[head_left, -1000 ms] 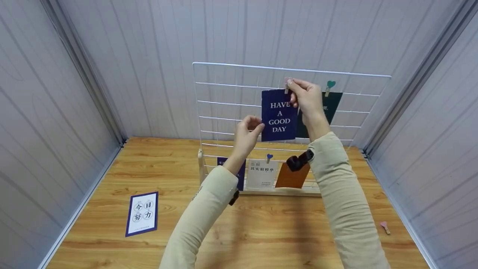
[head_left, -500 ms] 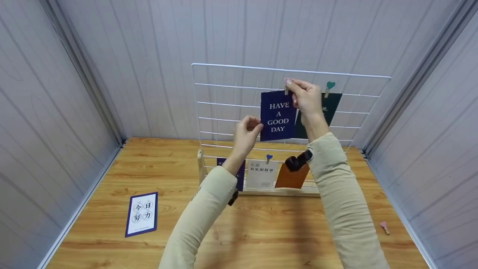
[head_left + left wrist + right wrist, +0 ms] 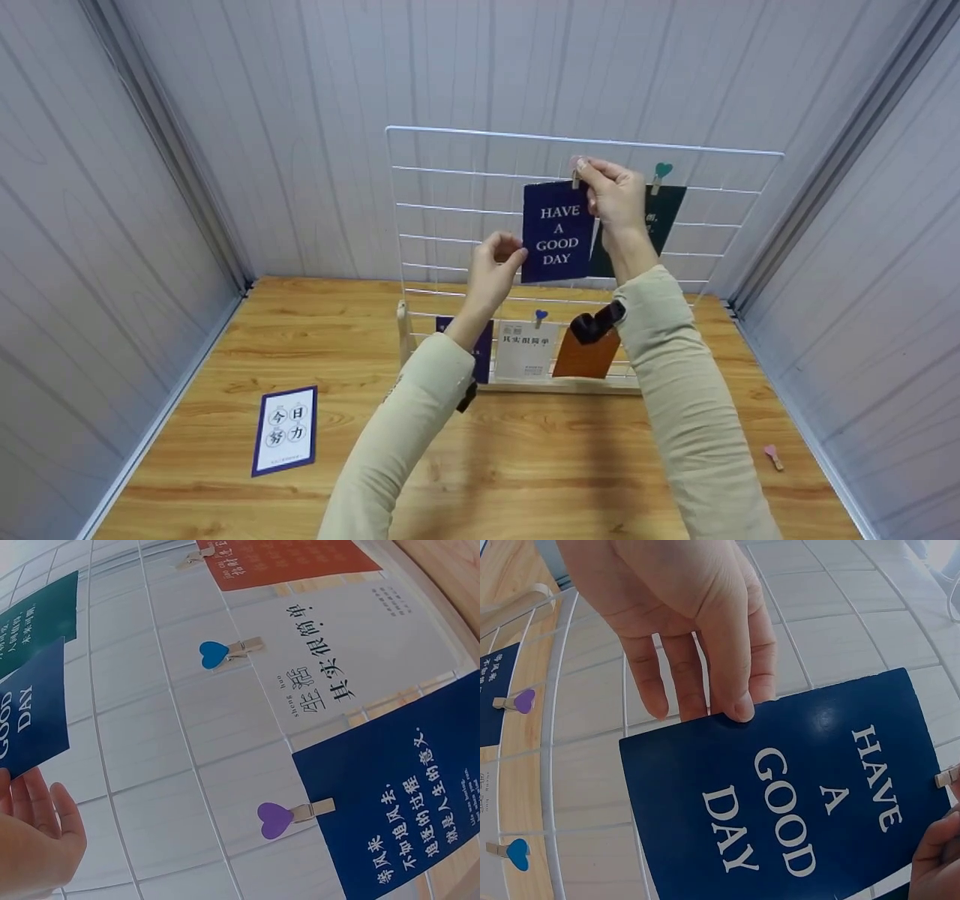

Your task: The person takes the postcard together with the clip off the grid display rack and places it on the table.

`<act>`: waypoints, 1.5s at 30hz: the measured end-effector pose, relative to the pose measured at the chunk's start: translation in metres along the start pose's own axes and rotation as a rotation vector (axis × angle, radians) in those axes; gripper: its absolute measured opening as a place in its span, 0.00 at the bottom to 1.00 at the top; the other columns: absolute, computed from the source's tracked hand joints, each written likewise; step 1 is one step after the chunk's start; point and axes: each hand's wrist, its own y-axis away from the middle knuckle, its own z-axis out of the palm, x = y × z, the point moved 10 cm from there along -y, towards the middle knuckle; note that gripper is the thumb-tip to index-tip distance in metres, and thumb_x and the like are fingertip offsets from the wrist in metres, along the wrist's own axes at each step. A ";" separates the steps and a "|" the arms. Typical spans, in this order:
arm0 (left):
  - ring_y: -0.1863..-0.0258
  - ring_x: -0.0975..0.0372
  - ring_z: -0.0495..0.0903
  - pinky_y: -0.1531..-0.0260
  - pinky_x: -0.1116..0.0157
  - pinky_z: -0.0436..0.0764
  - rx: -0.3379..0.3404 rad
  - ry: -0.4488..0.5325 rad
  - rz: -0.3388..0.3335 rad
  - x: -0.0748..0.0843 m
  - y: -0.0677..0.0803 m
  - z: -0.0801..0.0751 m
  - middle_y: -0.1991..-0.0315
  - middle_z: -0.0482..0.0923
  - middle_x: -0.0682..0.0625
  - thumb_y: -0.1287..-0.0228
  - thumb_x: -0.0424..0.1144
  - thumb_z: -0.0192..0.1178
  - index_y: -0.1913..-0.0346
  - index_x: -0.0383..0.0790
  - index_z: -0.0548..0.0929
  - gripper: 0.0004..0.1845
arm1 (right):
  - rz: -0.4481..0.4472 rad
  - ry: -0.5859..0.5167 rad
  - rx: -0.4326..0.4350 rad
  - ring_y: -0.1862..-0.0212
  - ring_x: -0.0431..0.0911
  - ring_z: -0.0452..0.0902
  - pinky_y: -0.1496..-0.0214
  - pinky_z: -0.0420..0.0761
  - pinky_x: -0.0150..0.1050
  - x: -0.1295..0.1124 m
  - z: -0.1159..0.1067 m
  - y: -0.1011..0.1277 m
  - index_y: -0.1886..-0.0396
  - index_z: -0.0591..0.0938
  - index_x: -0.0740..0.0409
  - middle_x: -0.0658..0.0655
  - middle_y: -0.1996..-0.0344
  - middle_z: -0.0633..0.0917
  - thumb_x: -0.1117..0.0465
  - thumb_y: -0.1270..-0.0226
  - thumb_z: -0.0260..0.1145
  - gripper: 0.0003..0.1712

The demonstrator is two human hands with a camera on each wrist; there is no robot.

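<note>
A dark blue card (image 3: 556,236) reading "HAVE A GOOD DAY" stands upright against the upper part of a white wire grid (image 3: 487,133). My left hand (image 3: 493,274) pinches the card's left edge between thumb and fingers; the right wrist view shows that thumb (image 3: 740,706) on the card's face. At the card's top right, my right hand (image 3: 621,196) pinches a small wooden clothespin (image 3: 576,182) with a pink head, mostly covered by the fingers. Just right of the blue card hangs a green card (image 3: 667,206) under a teal heart clothespin (image 3: 664,170), partly behind my right hand.
Lower on the grid hang a blue card (image 3: 390,787), a white card (image 3: 527,352) and an orange card (image 3: 585,354), each clipped. On the wooden table (image 3: 360,465) lie a purple-bordered card (image 3: 285,430) at left and a pink heart clothespin (image 3: 773,457) at right.
The blue card and my right hand have shifted very slightly left. Both hands keep the same hold.
</note>
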 end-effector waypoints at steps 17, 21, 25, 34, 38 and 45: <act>0.70 0.62 0.72 0.67 0.70 0.72 -0.037 -0.006 -0.030 -0.002 0.002 -0.006 0.70 0.74 0.47 0.44 0.26 0.56 0.66 0.29 0.75 0.04 | -0.048 0.023 -0.102 0.88 0.37 0.59 0.86 0.58 0.26 -0.012 0.010 0.005 0.68 0.82 0.63 0.50 0.87 0.70 0.64 0.42 0.62 0.06; 0.71 0.62 0.72 0.68 0.70 0.72 -0.035 0.001 -0.022 -0.002 0.005 -0.012 0.70 0.74 0.46 0.45 0.25 0.56 0.66 0.28 0.75 0.04 | -0.050 0.036 -0.125 0.87 0.38 0.60 0.85 0.59 0.27 -0.010 0.009 0.008 0.67 0.82 0.62 0.52 0.87 0.69 0.63 0.42 0.62 0.07; 0.71 0.62 0.71 0.68 0.70 0.71 -0.033 0.021 -0.023 -0.002 0.008 -0.017 0.70 0.75 0.46 0.45 0.25 0.57 0.66 0.28 0.75 0.04 | -0.071 0.063 -0.153 0.86 0.39 0.61 0.85 0.60 0.27 -0.009 0.008 0.011 0.65 0.81 0.64 0.53 0.86 0.70 0.62 0.42 0.62 0.09; 0.71 0.62 0.72 0.68 0.70 0.72 -0.042 0.021 -0.022 0.001 0.016 -0.025 0.70 0.75 0.45 0.45 0.26 0.56 0.66 0.29 0.75 0.04 | -0.093 0.079 -0.217 0.85 0.39 0.62 0.85 0.62 0.27 -0.005 0.003 0.019 0.62 0.81 0.64 0.54 0.82 0.72 0.60 0.41 0.62 0.12; 0.71 0.63 0.73 0.68 0.70 0.73 -0.043 0.022 -0.022 -0.001 0.019 -0.031 0.71 0.76 0.46 0.45 0.26 0.56 0.66 0.29 0.75 0.03 | -0.090 0.079 -0.235 0.86 0.38 0.62 0.86 0.62 0.26 -0.002 -0.002 0.023 0.61 0.81 0.64 0.55 0.81 0.73 0.60 0.42 0.62 0.12; 0.71 0.63 0.73 0.68 0.70 0.73 -0.047 0.035 -0.013 0.000 0.028 -0.045 0.71 0.75 0.46 0.45 0.25 0.56 0.66 0.27 0.74 0.04 | -0.097 0.111 -0.265 0.86 0.38 0.62 0.86 0.62 0.26 0.003 -0.009 0.028 0.60 0.81 0.64 0.51 0.83 0.74 0.59 0.41 0.61 0.13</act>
